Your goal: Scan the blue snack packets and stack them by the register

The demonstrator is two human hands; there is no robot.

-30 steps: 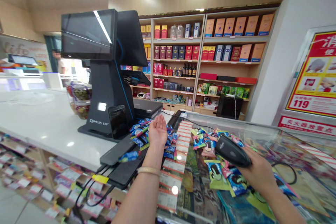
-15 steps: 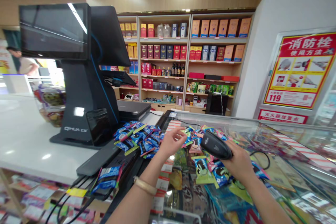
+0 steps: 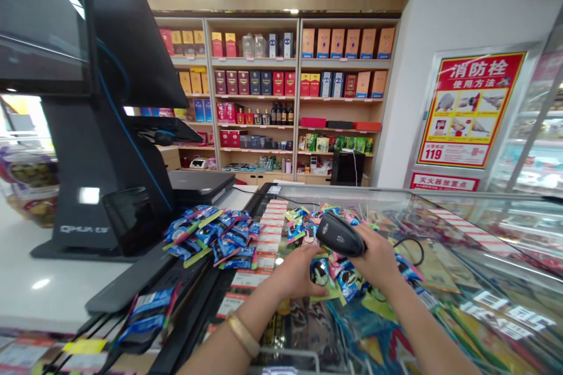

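Note:
My right hand (image 3: 377, 259) is shut around a black handheld barcode scanner (image 3: 339, 234), whose head points left. My left hand (image 3: 299, 272) lies just left of it, palm down, with its fingers on a green snack packet with a dark round picture (image 3: 320, 274). I cannot tell whether those fingers grip the packet. Colourful snack packets (image 3: 347, 281) lie scattered under both hands on a glass display counter (image 3: 433, 217). A gold bangle (image 3: 243, 335) circles my left wrist.
A heap of blue packets (image 3: 215, 237) lies left of my hands, and a lone blue packet (image 3: 145, 316) rests near the front. A black till terminal (image 3: 99, 129) stands on a white counter (image 3: 39, 281). Price labels (image 3: 268, 246) line the glass edge. Bottle shelves stand behind.
My left hand has dropped from above the packets onto the green packet. My right hand and scanner have come closer to it. The whole scene has shifted left in view.

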